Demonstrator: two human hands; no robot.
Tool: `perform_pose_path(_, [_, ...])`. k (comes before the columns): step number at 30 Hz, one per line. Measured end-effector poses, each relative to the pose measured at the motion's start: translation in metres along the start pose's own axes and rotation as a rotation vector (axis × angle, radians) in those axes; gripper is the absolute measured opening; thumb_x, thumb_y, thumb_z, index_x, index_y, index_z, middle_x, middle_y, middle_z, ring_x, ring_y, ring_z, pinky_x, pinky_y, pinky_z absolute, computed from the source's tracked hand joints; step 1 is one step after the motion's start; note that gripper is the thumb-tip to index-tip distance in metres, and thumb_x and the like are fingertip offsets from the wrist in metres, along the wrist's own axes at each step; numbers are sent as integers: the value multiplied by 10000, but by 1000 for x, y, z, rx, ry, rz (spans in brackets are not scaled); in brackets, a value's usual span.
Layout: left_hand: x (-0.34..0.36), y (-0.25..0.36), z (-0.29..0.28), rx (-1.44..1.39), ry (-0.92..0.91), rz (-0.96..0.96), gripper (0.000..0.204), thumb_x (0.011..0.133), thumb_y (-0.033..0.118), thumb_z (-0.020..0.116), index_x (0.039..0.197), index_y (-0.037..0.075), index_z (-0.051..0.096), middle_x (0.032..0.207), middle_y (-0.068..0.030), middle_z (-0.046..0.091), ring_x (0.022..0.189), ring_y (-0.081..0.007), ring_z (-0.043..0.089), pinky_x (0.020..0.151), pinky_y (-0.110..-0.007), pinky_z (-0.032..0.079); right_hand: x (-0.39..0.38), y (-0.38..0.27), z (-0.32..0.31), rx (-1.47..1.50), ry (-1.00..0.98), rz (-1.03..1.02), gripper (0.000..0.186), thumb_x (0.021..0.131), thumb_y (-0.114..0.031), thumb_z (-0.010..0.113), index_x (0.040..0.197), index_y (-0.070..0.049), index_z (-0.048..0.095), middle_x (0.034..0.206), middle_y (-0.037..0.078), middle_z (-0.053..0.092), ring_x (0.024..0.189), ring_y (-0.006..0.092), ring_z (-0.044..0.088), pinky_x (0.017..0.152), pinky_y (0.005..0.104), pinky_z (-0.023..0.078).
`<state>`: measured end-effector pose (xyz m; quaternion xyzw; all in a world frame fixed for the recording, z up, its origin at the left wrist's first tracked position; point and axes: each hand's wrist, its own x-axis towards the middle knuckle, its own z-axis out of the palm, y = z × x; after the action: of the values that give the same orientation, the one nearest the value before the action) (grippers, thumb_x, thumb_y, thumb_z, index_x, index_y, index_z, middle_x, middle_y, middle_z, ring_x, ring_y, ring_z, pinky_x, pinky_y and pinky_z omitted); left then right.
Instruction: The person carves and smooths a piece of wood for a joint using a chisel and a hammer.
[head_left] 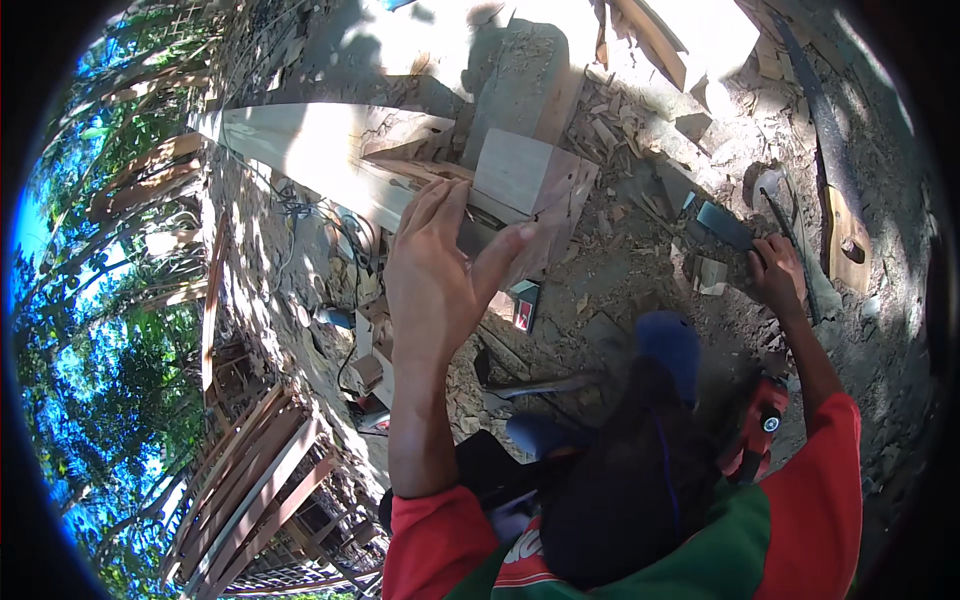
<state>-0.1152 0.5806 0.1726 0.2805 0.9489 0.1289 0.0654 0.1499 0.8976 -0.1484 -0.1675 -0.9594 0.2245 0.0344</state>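
My left hand (437, 262) is open, thumb and fingers apart, by the near edge of a pale board (320, 150) with a split notch. Its thumb reaches a smooth, light wooden block (512, 172) at the board's right end; whether it presses there I cannot tell. My right hand (778, 270) is low over the ground to the right, its fingers closed on one end of a flat grey-blue rectangular piece (725, 226). Its exact kind does not show. A small wood offcut (711, 275) lies just left of that hand.
A handsaw with a wooden handle (849, 240) lies at the right, beside a thin curved dark tool (775, 205). A red tool (757, 425) rests near my right arm. Blue footwear (668, 350) shows below. Wood chips cover the dirt; stacked slats (255, 490) stand left.
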Motion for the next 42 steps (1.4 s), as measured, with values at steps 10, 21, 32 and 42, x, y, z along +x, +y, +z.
perform_pose_path(10, [1,10,-4,74,-51,-100,770,778,439,808,1252,-135,615,1324,-284,607,1252,-390,592,1074,-437,447,-2,2,-1,-49,-8,11,196,902,-216,670,1063,-105,680,1006,77,585,1008,297,583,881,422,490])
perform_pose_path(21, [3,10,-8,101,-34,-80,772,761,467,818,1235,-113,635,1278,-277,635,1232,-376,605,1053,-431,462,3,-7,-9,-33,-51,46,199,915,-198,665,1082,-89,658,1053,112,603,1045,328,587,891,436,494])
perform_pose_path(32, [11,9,-19,108,-98,-54,838,721,544,844,1202,-117,661,1238,-278,658,866,-299,709,798,-391,553,1,-8,-6,3,-2,26,220,902,-207,673,1096,-103,661,1052,99,596,1027,314,580,897,440,485])
perform_pose_path(42, [10,8,-14,104,-60,4,785,729,504,848,1169,-121,670,1229,-279,658,1037,-357,694,838,-408,552,-1,-4,-6,21,-15,27,223,895,-183,680,1096,-87,654,1030,103,593,1023,313,581,900,423,479])
